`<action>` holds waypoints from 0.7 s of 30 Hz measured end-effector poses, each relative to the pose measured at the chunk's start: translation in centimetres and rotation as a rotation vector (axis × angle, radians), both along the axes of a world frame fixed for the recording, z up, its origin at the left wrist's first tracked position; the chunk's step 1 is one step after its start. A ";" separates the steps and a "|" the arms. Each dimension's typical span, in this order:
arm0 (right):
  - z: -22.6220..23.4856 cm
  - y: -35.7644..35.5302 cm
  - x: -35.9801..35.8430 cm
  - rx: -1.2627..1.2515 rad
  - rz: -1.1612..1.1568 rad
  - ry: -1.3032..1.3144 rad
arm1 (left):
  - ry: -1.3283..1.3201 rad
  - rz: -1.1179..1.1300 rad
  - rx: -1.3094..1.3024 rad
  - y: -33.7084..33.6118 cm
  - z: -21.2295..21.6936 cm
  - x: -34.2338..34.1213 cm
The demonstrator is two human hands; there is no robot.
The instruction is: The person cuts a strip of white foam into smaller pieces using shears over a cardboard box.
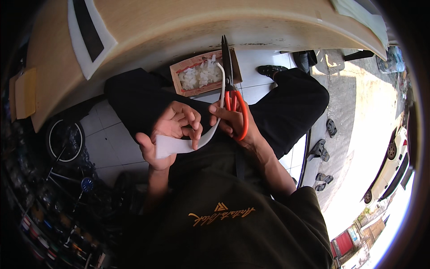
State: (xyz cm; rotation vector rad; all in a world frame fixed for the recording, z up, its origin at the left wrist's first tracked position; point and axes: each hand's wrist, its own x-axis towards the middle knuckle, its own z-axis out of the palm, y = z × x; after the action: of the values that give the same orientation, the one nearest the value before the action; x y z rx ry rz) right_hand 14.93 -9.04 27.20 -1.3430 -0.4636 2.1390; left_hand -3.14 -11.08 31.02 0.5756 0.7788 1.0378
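My left hand [172,123] is turned palm up with its fingers half curled. Across that palm lies the wide end of a white, soft-looking strip [172,147], with a fingertip resting on it. The strip narrows, bends upward and passes by my right thumb, its thin tip reaching beside the blades. In my right hand [239,123] are scissors [228,80] with orange handles and dark blades pointing away from me. The blades look nearly closed. Whether my right thumb also pinches the strip, I cannot tell.
A shallow cardboard box [179,85] of white scraps [199,75] sits beyond my hands, below the wooden table [179,22]. On the table, a black strip [87,29] lies over a white sheet [107,40]. Sandals [319,150] lie at right; a wheel [66,140] stands at left.
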 end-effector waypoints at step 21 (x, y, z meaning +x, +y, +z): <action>-0.6 -1.0 2.9 0.351 0.167 -0.598 | 0.463 0.022 -0.152 4.6 -0.3 -2.1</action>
State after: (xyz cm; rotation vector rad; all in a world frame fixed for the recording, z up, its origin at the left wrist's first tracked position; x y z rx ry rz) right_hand 17.83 -9.99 26.62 -1.7591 -1.1619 1.6333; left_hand -5.28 -6.44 30.75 0.6872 1.2615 0.8636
